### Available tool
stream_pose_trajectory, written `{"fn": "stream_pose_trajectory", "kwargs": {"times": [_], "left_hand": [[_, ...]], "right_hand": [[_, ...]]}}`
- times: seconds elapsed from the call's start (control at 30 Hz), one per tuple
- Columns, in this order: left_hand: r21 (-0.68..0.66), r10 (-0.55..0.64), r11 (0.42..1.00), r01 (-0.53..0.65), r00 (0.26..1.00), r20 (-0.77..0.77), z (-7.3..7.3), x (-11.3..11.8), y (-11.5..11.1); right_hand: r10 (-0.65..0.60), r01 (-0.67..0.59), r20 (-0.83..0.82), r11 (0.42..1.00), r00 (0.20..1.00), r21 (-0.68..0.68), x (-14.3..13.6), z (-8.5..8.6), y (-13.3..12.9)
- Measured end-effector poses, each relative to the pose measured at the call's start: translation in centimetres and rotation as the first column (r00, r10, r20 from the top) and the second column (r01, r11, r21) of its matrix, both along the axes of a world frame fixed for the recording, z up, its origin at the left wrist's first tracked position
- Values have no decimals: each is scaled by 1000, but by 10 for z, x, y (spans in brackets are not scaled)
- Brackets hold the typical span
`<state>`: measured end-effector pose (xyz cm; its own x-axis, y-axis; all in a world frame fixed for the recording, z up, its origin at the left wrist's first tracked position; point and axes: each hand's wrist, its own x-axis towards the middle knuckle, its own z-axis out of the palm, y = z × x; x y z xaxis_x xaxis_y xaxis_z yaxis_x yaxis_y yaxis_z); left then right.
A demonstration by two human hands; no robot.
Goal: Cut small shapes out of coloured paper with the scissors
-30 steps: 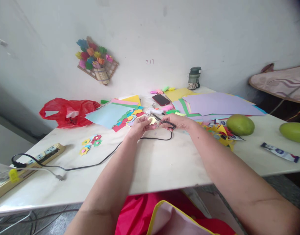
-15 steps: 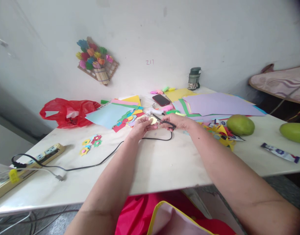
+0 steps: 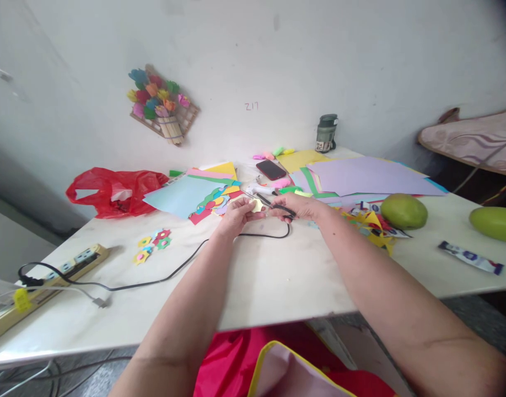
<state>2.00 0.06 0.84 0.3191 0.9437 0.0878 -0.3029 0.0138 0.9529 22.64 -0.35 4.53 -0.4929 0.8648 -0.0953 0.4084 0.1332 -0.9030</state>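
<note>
Near the table's middle, my left hand (image 3: 239,216) pinches a small pale yellow paper piece (image 3: 258,205) between thumb and fingers. My right hand (image 3: 295,207) is wrapped round the black handles of a pair of scissors (image 3: 284,210), whose blades point left, close to the paper. Whether the blades touch the paper I cannot tell. Just behind the hands lie colourful cut paper shapes (image 3: 214,201) and a white glue gun (image 3: 259,189). A few finished-looking paper flowers (image 3: 162,238) rest on the table, left of my left forearm.
A black cord (image 3: 166,278) runs from the power strip (image 3: 81,256) toward my hands. A red plastic bag (image 3: 116,193) stands back left. At right are purple paper sheets (image 3: 369,175), a green fruit (image 3: 404,211) and a small tube-like packet (image 3: 470,257). A phone (image 3: 271,170) lies behind.
The view has shifted very slightly. Both hands keep their hold on the paper and the scissors, with hardly any visible movement.
</note>
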Motion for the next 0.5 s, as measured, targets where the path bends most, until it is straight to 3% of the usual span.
{"fn": "stream_pose_trajectory", "kwargs": {"times": [0.5], "left_hand": [[-48,26,999,-26,1000,-6,-1,3,1]], "right_hand": [[8,-8,32,1000,999,14,5,-2,4]]}}
